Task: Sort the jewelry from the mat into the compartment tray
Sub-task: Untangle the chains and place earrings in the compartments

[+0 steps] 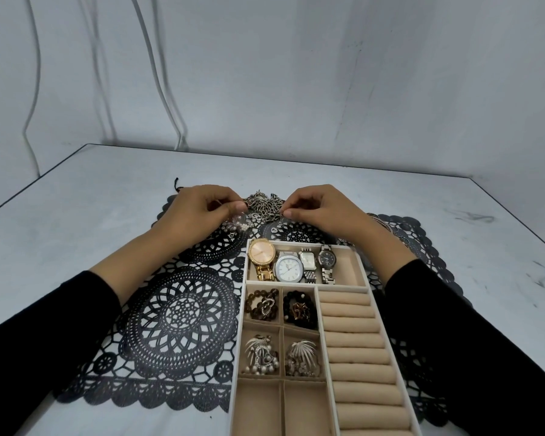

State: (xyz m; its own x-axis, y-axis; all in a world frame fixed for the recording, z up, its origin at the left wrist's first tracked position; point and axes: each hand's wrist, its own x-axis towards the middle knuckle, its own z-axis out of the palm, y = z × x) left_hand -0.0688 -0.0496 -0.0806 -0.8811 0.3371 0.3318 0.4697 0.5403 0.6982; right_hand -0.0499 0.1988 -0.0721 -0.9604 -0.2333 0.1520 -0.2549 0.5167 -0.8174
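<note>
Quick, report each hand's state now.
Left hand: pinches the chains.
Right hand: pinches the chains too.

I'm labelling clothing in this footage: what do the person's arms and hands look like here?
Long, plain black fabric sleeves cover both arms; the left sleeve and right sleeve end partway up the forearm, leaving the wrists bare. The left hand and right hand are ungloved, with no ring, watch or bracelet showing.
</note>
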